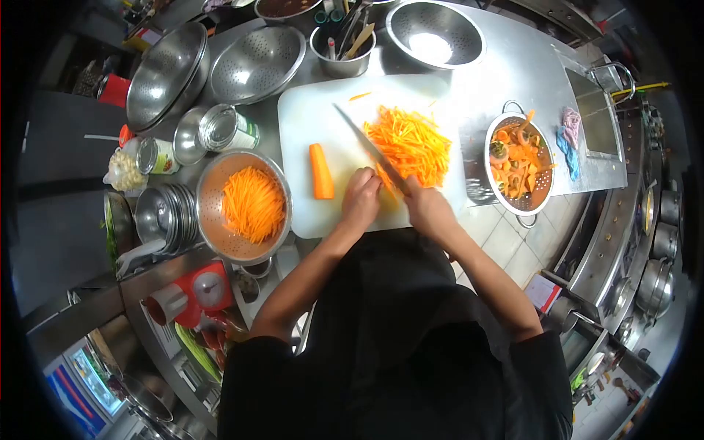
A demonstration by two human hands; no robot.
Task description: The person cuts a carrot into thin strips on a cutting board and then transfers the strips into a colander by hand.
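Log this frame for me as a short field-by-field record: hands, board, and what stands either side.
Left hand: curled, fingertips close to the blade
Right hand: gripping the knife
Cutting board: white, under the hands
On board, left: carrot, uncut
On board, far right: heap of carrot strips
Left of board: colander holding more strips
Right of board: two-handled colander with vegetable scraps

carrot piece (pixel 321 171) and shredded carrot (pixel 408 146) were orange. cutting board (pixel 299 121) was white. sleeves (pixel 541 374) were black. kitchen scale (pixel 210 290) was red. cloths (pixel 568 151) were pink and blue. metal colander (pixel 214 236) was silver, dotted with dark holes.
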